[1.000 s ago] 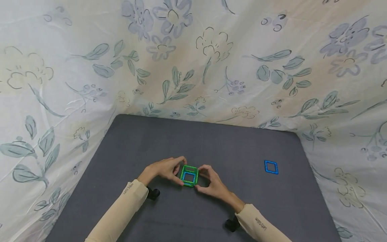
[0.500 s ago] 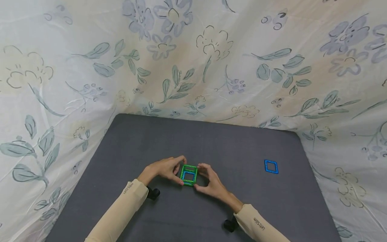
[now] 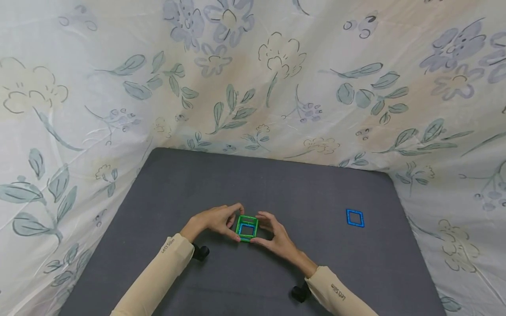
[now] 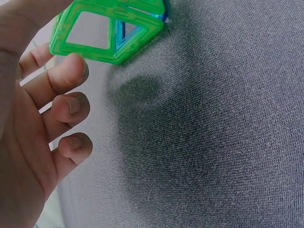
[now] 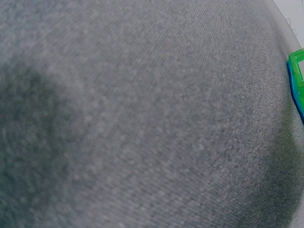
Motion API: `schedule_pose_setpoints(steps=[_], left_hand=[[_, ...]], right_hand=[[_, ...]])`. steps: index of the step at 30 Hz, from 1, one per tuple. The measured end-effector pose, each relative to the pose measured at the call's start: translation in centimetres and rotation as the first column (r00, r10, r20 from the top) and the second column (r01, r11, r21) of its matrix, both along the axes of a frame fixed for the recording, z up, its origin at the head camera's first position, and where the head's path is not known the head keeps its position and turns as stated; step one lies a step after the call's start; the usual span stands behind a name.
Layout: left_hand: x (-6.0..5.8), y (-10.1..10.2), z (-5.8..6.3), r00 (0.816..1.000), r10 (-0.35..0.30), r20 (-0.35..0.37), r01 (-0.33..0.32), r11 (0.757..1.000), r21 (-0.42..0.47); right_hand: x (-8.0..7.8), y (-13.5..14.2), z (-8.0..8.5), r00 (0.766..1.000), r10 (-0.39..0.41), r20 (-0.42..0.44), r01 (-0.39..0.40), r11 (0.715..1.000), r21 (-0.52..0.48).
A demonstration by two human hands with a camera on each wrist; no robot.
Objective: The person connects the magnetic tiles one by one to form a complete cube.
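A small open cube of green and blue magnetic tiles [image 3: 248,217] rests on the dark grey table, a blue square at its bottom. My left hand [image 3: 219,220] holds its left side, thumb at the near corner and index finger at the far one. At the right side, my right hand [image 3: 278,237] spans it the same way with thumb and fingers. In the left wrist view, green tiles [image 4: 85,51] stand above several loosely curled fingers [image 4: 71,107]. Only a green and blue corner of the cube [image 5: 298,88] enters the right wrist view; the right hand is outside it.
A single blue square magnetic tile [image 3: 348,217] lies flat on the table's right part. Floral cloth [image 3: 253,109] hangs behind and beside the grey table [image 3: 276,188]. Black wrist devices [image 3: 201,253] sit under both cuffs.
My right hand has shifted slightly left, its thumb now farther along the cube's near side. The cube's right side has moved inward a little. My left hand stays almost still.
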State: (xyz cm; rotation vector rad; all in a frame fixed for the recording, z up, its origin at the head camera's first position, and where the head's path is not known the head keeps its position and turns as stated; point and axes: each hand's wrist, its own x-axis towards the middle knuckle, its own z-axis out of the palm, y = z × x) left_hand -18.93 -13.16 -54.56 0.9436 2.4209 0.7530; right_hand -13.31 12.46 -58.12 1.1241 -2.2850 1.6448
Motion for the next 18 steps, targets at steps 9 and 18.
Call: schedule_pose_setpoints(steps=[9, 18], left_hand=[[0.0, -0.4, 0.2, 1.0, -0.013, -0.017, 0.014, 0.999, 0.031], [-0.4, -1.1, 0.7, 0.995, 0.011, -0.095, -0.006, 0.999, 0.052]], right_hand=[[-1.1, 0.4, -2.7, 0.998, -0.012, 0.062, 0.011, 1.0, 0.025], [-1.2, 0.6, -2.6, 0.999, -0.006, 0.053, 0.003, 0.999, 0.052]])
